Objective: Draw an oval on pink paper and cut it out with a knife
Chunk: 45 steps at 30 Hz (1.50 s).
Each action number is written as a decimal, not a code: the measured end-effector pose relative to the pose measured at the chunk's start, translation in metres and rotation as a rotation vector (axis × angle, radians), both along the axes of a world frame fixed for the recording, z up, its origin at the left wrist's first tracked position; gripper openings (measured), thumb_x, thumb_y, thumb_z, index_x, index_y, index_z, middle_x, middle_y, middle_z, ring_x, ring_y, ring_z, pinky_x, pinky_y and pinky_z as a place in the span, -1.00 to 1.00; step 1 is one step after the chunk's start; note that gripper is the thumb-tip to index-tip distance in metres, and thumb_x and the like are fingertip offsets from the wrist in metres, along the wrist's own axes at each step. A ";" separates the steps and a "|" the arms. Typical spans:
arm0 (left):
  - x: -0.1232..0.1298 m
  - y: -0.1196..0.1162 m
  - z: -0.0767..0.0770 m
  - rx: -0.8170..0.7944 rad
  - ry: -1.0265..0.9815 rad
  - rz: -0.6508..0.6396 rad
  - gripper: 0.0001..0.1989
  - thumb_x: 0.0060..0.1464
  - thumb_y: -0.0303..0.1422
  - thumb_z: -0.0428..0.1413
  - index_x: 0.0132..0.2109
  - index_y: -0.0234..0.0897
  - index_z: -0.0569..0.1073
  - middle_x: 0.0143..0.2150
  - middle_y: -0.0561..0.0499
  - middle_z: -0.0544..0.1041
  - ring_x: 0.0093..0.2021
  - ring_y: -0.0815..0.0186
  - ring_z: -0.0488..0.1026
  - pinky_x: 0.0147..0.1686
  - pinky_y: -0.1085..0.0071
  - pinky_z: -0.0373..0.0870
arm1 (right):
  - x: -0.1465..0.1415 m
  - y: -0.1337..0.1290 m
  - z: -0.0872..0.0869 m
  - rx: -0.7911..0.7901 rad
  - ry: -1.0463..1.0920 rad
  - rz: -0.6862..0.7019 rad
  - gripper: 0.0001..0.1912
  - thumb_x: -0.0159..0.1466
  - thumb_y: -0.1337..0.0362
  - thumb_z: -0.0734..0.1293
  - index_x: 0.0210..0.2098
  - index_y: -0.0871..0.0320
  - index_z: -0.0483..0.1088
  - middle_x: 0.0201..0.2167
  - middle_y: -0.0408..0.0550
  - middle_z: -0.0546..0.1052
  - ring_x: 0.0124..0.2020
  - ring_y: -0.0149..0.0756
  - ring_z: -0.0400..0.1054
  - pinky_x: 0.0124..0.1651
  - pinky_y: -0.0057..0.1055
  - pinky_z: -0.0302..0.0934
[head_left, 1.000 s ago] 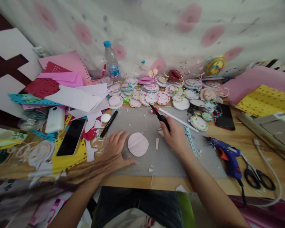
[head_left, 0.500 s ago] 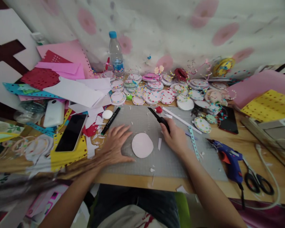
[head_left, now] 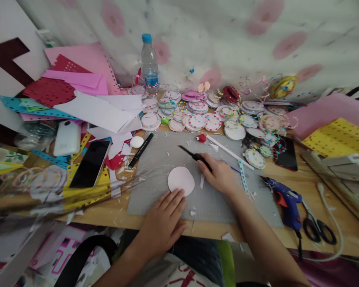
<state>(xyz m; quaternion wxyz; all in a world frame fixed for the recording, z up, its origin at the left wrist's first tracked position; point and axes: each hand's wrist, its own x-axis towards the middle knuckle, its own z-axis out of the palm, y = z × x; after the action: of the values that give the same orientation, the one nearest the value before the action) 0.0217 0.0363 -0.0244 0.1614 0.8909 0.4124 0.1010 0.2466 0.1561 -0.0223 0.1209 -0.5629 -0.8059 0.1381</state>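
Observation:
A pale pinkish-white paper disc (head_left: 181, 179) lies flat on the grey cutting mat (head_left: 155, 159). My left hand (head_left: 166, 215) rests at its lower edge, fingers stretched out, with the fingertips touching the paper. In my right hand (head_left: 219, 173) is a black craft knife (head_left: 194, 155), its blade pointing up and to the left, held above the mat to the upper right of the disc. A narrow white paper offcut (head_left: 202, 181) lies between the disc and my right hand.
A black marker (head_left: 141, 150) and a phone (head_left: 91, 163) lie to the left. On the right are a blue glue gun (head_left: 288, 203) and scissors (head_left: 318, 227). Decorated paper discs (head_left: 196, 121) crowd the back, beside a water bottle (head_left: 150, 63).
My left hand has moved from the disc's left side down to its lower edge and now touches it. My right hand has swung the knife slightly left and lower.

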 end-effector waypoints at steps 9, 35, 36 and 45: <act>-0.006 0.006 0.003 -0.011 0.020 0.096 -0.54 0.21 -0.29 -0.04 0.20 -0.40 0.31 0.22 -0.24 0.34 0.25 0.05 0.23 0.18 0.10 0.29 | 0.007 0.010 0.037 -0.112 -0.235 0.406 -0.70 0.36 0.18 0.15 -0.04 0.05 0.43 -0.31 -0.05 0.60 -0.39 -0.26 0.46 -0.41 -0.44 0.09; -0.012 -0.007 -0.002 -0.012 0.018 0.142 -0.49 0.26 -0.24 -0.11 0.28 -0.35 0.18 0.33 -0.13 0.20 0.34 0.13 0.08 0.29 0.09 0.06 | 0.019 0.030 0.040 -0.149 -0.214 0.467 -0.70 0.31 0.12 0.18 -0.09 0.02 0.47 -0.34 -0.05 0.60 -0.36 -0.23 0.44 -0.38 -0.41 0.17; -0.020 -0.003 -0.002 -0.003 0.029 0.149 -0.50 0.26 -0.25 -0.10 0.28 -0.35 0.18 0.32 -0.11 0.21 0.34 0.12 0.08 0.29 0.06 0.05 | 0.024 0.025 0.038 -0.167 -0.208 0.443 -0.70 0.32 0.12 0.18 -0.09 0.03 0.47 -0.34 -0.05 0.60 -0.36 -0.23 0.45 -0.37 -0.40 0.19; -0.029 0.028 -0.005 0.106 0.043 0.336 -0.58 0.25 -0.26 -0.08 0.17 -0.34 0.32 0.20 -0.24 0.35 0.23 0.01 0.22 0.19 -0.07 0.15 | 0.051 -0.026 0.023 -0.218 -0.133 0.322 -0.64 0.36 0.15 0.16 0.09 0.03 0.35 -0.08 0.00 0.55 -0.19 -0.20 0.48 -0.17 -0.28 0.33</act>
<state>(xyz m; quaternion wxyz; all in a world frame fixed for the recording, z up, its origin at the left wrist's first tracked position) -0.0077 0.0641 -0.0289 0.0860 0.8188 0.5528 0.1291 0.2978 0.1297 0.0003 -0.0179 -0.4446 -0.8719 0.2044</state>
